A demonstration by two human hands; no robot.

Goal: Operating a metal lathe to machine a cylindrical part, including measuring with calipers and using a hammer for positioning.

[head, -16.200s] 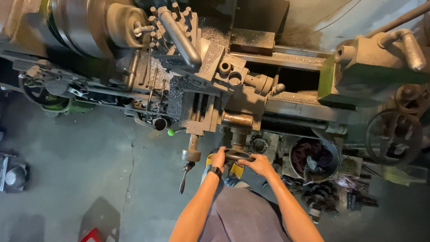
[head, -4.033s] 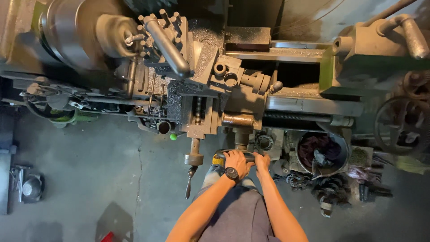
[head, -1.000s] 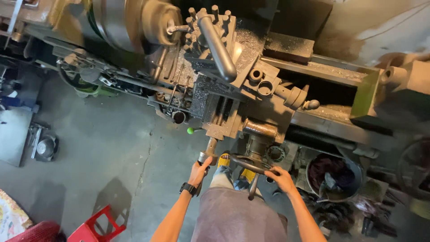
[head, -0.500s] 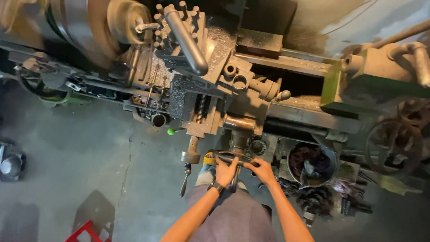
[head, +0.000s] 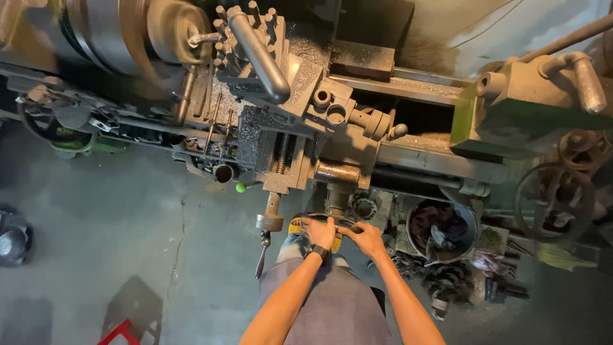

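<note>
Handwheel: the round grey metal handwheel [head: 329,220] sat at the front of the big worn grey lathe [head: 332,128], low on its apron, right under both hands and just above the person's lap.
Left hand: the left hand [head: 319,231], with a dark wristband [head: 317,253] behind it, lay on the near rim of the handwheel, fingers curled over it and closed on the rim.
Right hand: the right hand [head: 367,237] gripped the rim just beside the left, to its right, fingers wrapped round the metal; the two hands were almost touching.
Arms: both forearms came up from the bottom edge and drew together at the wheel, elbows apart, wrists close.
Nearby: a slim metal crank handle [head: 263,246] hung down to the left of the left hand, apart from it; a small green knob [head: 241,188] stood further up and left; a round bucket of dark rags [head: 442,229] stood on the floor to the right of the right hand.
Since half a second before: both hands had stayed on the wheel, the left one now lower on the near rim and closer to the right; the view had barely shifted.
</note>
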